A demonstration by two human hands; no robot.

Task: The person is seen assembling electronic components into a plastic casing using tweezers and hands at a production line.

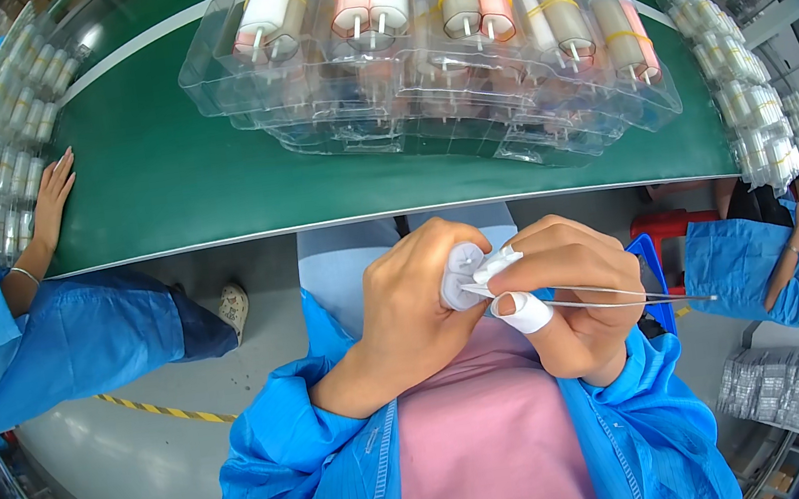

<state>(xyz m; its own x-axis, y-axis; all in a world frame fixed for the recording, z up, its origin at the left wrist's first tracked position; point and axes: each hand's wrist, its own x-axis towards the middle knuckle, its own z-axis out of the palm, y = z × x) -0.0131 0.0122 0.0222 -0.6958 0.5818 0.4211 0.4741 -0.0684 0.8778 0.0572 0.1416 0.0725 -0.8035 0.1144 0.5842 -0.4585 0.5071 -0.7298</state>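
Green conveyor belt [168,179], clear trays of banded tubes [414,56], co-workers in blue [67,334]

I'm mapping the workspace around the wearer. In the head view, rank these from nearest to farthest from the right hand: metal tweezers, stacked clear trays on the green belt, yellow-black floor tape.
1. Metal tweezers: held in the right hand.
2. Stacked clear trays: ahead, on the green belt.
3. Yellow-black floor tape: lower left, on the floor.

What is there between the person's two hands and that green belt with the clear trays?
Only bare grey floor and the person's pale trousers, the head view shows.
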